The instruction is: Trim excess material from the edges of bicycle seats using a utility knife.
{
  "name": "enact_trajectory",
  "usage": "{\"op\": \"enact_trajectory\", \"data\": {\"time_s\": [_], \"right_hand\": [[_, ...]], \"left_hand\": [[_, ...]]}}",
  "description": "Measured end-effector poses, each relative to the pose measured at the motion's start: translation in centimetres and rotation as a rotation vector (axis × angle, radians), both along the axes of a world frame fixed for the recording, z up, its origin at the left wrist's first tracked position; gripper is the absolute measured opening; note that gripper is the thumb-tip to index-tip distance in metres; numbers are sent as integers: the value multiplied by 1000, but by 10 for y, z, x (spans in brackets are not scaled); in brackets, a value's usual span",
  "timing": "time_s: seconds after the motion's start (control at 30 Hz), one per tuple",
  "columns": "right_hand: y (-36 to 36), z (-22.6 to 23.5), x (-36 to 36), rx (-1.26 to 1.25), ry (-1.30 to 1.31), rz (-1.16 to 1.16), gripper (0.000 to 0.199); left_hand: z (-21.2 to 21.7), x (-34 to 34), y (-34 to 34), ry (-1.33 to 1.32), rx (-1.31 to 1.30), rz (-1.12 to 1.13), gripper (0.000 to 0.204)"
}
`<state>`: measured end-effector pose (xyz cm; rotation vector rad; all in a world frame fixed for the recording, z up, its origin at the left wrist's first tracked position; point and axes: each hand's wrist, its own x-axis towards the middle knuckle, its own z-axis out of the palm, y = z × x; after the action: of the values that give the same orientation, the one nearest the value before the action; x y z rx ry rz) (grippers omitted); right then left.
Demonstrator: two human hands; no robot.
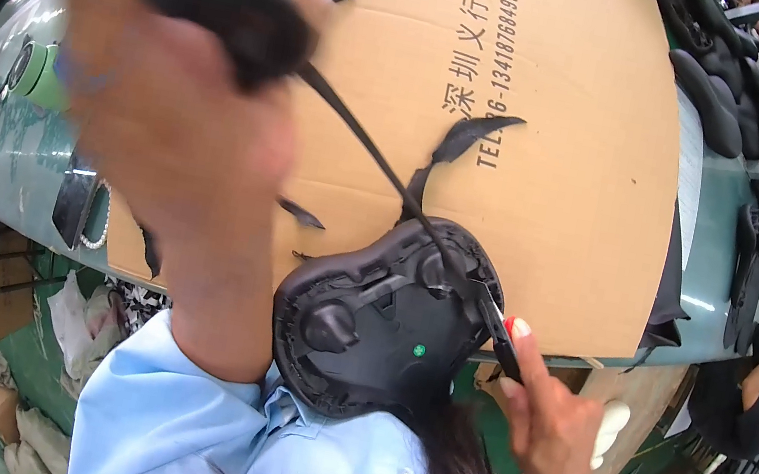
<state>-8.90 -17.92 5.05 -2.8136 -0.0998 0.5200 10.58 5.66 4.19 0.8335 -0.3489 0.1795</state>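
Note:
A black bicycle saddle rests underside up against my lap, at the near edge of a cardboard sheet. From its right rim a long, thin black strip stretches taut up to my left hand. That hand is raised at upper left and blurred, closed with the strip wrapped over it. My right hand grips a slim cutter knife, its blade against the saddle's right rim where the strip meets it. Black offcuts lie on the cardboard beyond the saddle.
The cardboard covers part of a green tabletop. Several black saddles are piled at far right. A green round container and a dark flat object with a beaded strap sit left. Another person is at right.

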Motion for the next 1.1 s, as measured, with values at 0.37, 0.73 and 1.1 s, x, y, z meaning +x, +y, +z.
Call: {"op": "enact_trajectory", "data": {"time_s": [0.37, 0.73, 1.1], "right_hand": [[25, -75, -53, 691, -453, -701, 77], [-78, -72, 162, 1153, -688, -713, 32], [-344, -140, 398, 1623, -719, -1104, 36]], "left_hand": [[-62, 30, -16, -256, 1406, 746, 28], [-72, 80, -9, 312, 1060, -471, 55], [-75, 212, -43, 332, 386, 118, 14]]}}
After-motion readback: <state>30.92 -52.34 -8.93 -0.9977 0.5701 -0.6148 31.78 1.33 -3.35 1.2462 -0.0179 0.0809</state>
